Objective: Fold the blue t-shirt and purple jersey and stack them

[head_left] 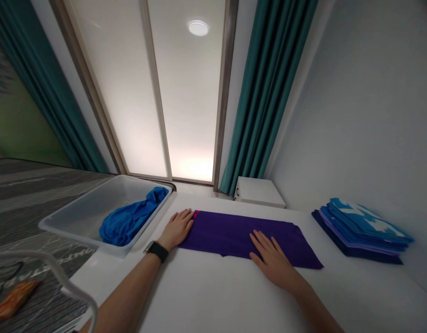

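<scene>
A purple cloth [234, 233] lies folded into a long strip on the white table [213, 296]. My left hand [177, 227], with a dark watch on the wrist, rests flat and open at the cloth's left end. My right hand [273, 256] lies flat with fingers spread on the cloth's near edge, right of its middle. Neither hand grips anything.
A translucent plastic bin [77, 217] at the left holds a crumpled blue garment [130, 222]. A stack of folded blue and purple cloths [362, 231] sits at the right by the wall. A small white box [260, 192] stands at the back, with teal curtains [265, 92] behind.
</scene>
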